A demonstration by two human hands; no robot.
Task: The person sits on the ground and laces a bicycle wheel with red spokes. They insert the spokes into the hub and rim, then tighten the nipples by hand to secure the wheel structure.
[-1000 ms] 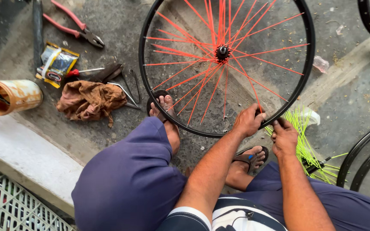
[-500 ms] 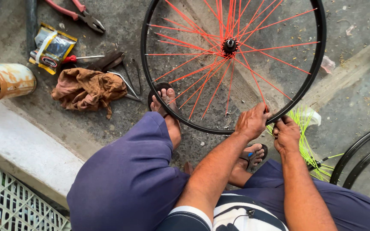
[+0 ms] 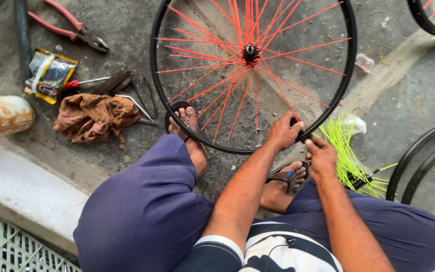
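Note:
A black bicycle wheel rim [image 3: 163,106] with orange-red spokes [image 3: 212,80] and a dark hub [image 3: 250,52] lies flat on the concrete in front of me. My left hand [image 3: 284,132] grips the near edge of the rim where a spoke meets it. My right hand [image 3: 320,155] pinches a small dark part against the rim's outside, right beside the left hand. My bare left foot [image 3: 190,132] rests under the rim's near-left edge, and my right foot [image 3: 288,179] wears a sandal.
A bundle of bright green spokes [image 3: 346,151] lies by my right hand. To the left lie a brown rag [image 3: 94,117], red-handled pliers [image 3: 69,27], a screwdriver, a foil packet [image 3: 49,74] and a rusty tin [image 3: 3,116]. More rims sit at right [image 3: 414,161] and top right.
The view has shifted slightly. My two hands have come closer together on the rim's near-right edge, the right hand now touching the rim.

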